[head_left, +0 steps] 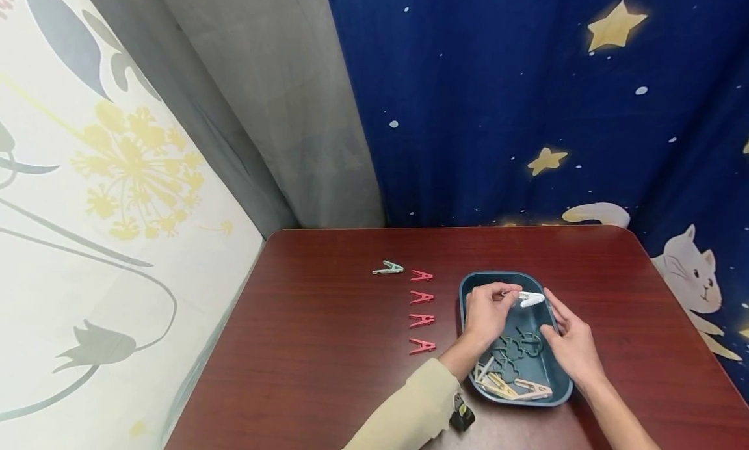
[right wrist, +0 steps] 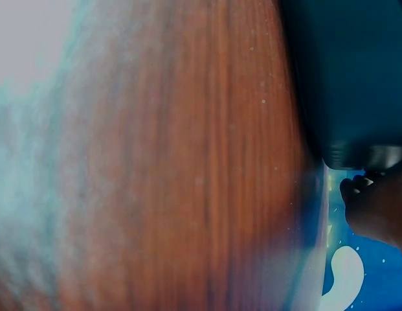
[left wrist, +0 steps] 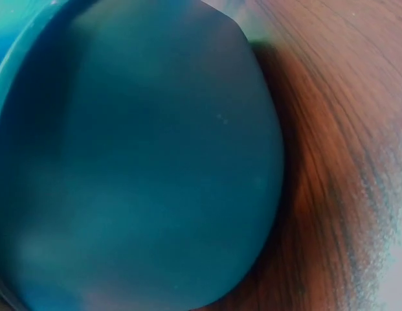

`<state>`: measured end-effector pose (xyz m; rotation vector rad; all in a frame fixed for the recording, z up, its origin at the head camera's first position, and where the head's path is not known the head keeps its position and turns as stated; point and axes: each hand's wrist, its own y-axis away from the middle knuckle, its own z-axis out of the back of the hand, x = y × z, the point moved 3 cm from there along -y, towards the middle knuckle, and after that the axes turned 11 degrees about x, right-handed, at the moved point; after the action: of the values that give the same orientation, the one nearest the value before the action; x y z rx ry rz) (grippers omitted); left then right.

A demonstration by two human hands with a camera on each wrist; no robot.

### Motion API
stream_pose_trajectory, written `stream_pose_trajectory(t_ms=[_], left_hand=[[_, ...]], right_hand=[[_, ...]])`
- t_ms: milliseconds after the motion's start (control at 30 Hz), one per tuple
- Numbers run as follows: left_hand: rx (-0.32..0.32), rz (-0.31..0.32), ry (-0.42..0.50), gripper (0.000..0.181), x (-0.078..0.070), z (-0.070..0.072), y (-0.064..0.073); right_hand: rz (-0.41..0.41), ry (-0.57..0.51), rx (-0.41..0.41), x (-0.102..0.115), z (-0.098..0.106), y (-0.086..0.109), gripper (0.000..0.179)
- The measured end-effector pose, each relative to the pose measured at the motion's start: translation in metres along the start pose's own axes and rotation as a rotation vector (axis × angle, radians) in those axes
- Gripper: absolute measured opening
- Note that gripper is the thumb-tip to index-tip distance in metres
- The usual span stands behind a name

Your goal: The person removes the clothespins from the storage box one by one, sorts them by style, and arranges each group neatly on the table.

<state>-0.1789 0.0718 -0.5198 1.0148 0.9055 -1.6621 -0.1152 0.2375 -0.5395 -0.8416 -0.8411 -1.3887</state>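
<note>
In the head view my left hand [head_left: 486,312] pinches a white clothespin [head_left: 531,299] between thumb and fingertips, above the far part of a dark blue tray [head_left: 566,393]. My right hand [head_left: 576,349] is at the tray's right rim, its thumb inside and its fingers stretched along the rim, close to the clothespin's free end. Inside the tray lie several white and yellow clothespins [head_left: 497,385] at the near end. Dark green looped pieces [head_left: 510,349], some flower-shaped, are beside them. The left wrist view is filled mostly by the tray's blurred side [left wrist: 155,142].
Left of the tray, several red clothespins [head_left: 422,320] form a column on the reddish-brown table [head_left: 310,346]. One pale green clothespin [head_left: 389,267] lies left of the topmost red one. Behind the table hang a grey curtain [head_left: 281,99] and a blue star-patterned curtain [head_left: 486,99].
</note>
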Motion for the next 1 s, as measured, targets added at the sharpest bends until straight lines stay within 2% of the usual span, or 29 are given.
stream_pose_trajectory(t_ms=[233, 433, 667, 833, 1000], left_hand=[[0.004, -0.015, 0.086, 0.007, 0.001, 0.001, 0.000], [0.022, -0.029, 0.143, 0.014, 0.000, 0.002, 0.001], [0.060, -0.061, 0.145, 0.022, -0.002, 0.006, 0.001], [0.102, -0.090, 0.135, 0.024, -0.006, 0.017, -0.001], [0.121, -0.145, 0.121, 0.025, -0.011, 0.039, -0.007]], right_hand=[[0.002, 0.009, 0.001, 0.000, 0.001, 0.000, 0.071], [-0.007, 0.006, 0.005, -0.001, 0.000, 0.000, 0.071], [-0.018, 0.011, 0.012, -0.001, 0.000, -0.001, 0.072], [-0.018, 0.007, 0.017, -0.001, 0.000, -0.001, 0.073], [-0.002, 0.002, 0.007, 0.000, 0.000, -0.001, 0.073]])
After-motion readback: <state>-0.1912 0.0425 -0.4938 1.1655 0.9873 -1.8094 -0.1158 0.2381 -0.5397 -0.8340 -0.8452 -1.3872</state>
